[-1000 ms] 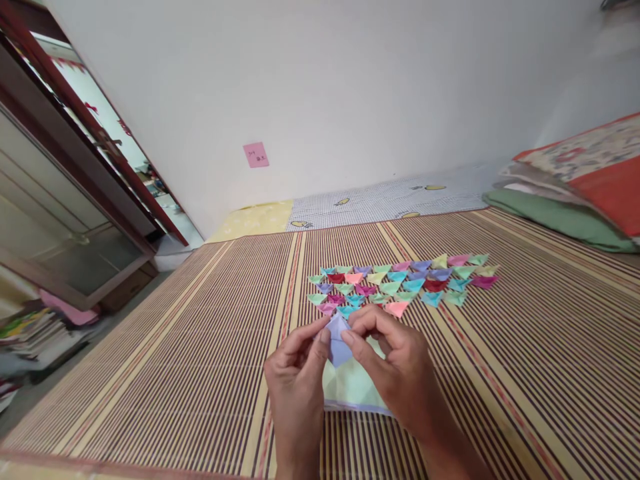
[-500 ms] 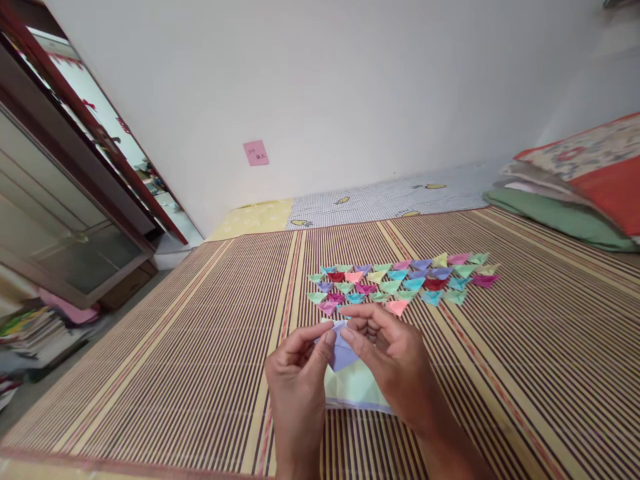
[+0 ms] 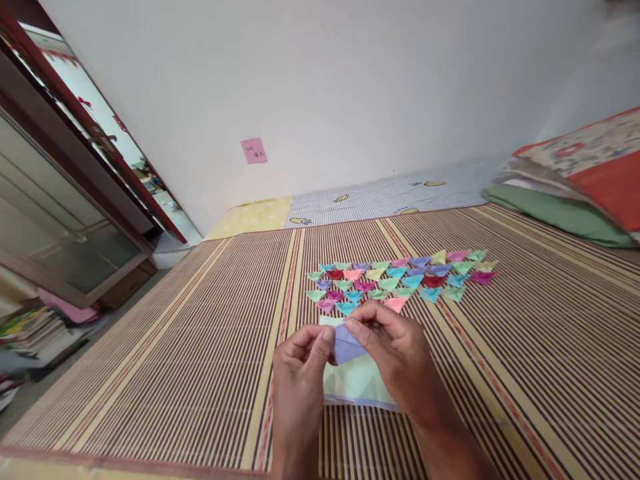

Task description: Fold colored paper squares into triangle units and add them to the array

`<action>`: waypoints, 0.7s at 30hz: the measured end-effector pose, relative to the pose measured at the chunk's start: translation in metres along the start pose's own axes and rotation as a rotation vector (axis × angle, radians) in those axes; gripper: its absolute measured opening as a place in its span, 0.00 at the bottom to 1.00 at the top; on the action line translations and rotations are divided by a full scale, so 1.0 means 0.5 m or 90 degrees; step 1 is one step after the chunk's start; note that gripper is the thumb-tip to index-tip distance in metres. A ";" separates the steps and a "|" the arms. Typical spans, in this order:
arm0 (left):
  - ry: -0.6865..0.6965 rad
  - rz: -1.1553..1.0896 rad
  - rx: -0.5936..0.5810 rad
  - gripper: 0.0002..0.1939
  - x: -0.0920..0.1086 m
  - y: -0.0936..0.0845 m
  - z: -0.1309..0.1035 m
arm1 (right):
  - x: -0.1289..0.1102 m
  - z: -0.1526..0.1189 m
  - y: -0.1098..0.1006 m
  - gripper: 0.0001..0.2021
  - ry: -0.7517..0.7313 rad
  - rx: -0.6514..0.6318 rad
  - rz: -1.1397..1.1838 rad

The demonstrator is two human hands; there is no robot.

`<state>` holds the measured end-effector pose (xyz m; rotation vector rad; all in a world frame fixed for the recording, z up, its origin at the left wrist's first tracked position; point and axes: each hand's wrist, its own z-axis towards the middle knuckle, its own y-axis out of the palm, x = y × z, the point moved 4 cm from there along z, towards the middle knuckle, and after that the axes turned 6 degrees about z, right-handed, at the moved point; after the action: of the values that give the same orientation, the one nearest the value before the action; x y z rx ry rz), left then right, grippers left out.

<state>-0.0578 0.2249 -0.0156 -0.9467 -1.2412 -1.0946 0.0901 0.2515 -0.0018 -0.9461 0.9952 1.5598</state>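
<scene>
Between my hands is a small folded sheet of purple paper [image 3: 347,345], its creases showing. My left hand [image 3: 303,357] pinches its left edge between thumb and forefinger. On the upper right, my right hand [image 3: 393,347] grips the paper with thumb and fingers, hiding that corner. Below it lies a pale green sheet [image 3: 353,381] on a thin stack with a purple edge. Just beyond my fingers, several small folded paper boats [image 3: 390,284] in many colours lie in rows on the striped mat.
The striped bamboo mat [image 3: 200,347] spreads under everything. Folded bedding with a green cloth [image 3: 555,213] is piled at the right. A white wall with a pink note [image 3: 254,151] stands behind. Left of the mat are a glass-panelled door [image 3: 60,213] and stacked papers [image 3: 37,330].
The purple paper has turned, so its pointed lower corner no longer shows and a wider, flatter side faces me. Both hands have shifted slightly and still pinch it.
</scene>
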 end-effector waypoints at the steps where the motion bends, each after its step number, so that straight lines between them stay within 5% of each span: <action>1: 0.003 0.001 -0.005 0.16 -0.001 -0.001 0.000 | -0.001 0.000 -0.001 0.09 0.000 -0.004 0.002; 10: -0.069 -0.054 -0.136 0.15 -0.006 0.015 -0.001 | -0.003 0.009 -0.001 0.09 0.013 -0.094 -0.014; 21: -0.116 -0.230 0.026 0.15 -0.025 0.003 0.013 | 0.020 0.002 0.003 0.09 0.051 -0.112 -0.056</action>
<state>-0.0580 0.2331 -0.0275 -0.8233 -1.6237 -1.2773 0.0867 0.2557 -0.0106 -1.1665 0.8706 1.5642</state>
